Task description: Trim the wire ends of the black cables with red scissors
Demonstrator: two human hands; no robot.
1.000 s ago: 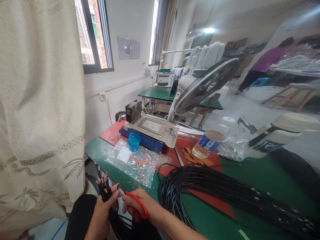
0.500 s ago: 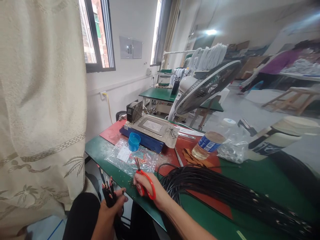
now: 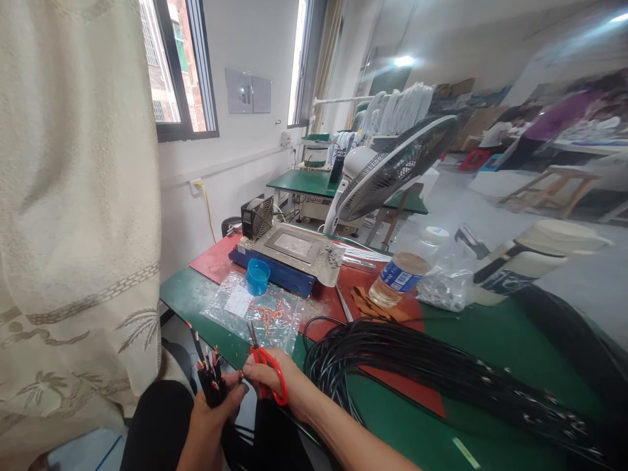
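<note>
At bottom centre of the frame, the left hand [image 3: 210,413] is wrapped in a closed fist around a bundle of thin black cables with red tips [image 3: 212,378]. The bundle stands upright, tips up, just off the near table edge and over a dark-trousered lap. Just right of it, almost touching, the right hand [image 3: 280,387] has fingers curled through the loops of red-handled scissors [image 3: 265,373]. The grip is tight, and the blades point up and left toward the middle of the frame.

Right of the hands, a big coil of black cable [image 3: 417,366] lies on the green table [image 3: 490,337] and runs off to the lower right. Above the scissors a clear plastic zip bag [image 3: 275,320] lies flat, small red bits inside. At its far edge stands a small blue plastic cup [image 3: 258,277], against a flat blue-and-grey bench machine [image 3: 289,252] on a red mat [image 3: 214,260]. A small black cooling fan [image 3: 256,219] sits behind the machine.

Centre right, a clear plastic bottle with a blue label [image 3: 395,280] lies on its side, with a white-and-black jug [image 3: 527,263] further right.

Behind the bench is a tilted white pedestal fan [image 3: 392,171]. A cream patterned curtain [image 3: 73,196] fills the left side, with a dark-framed window [image 3: 179,69] at upper left. At far upper right, blurred, is a person in a purple top [image 3: 559,121].
</note>
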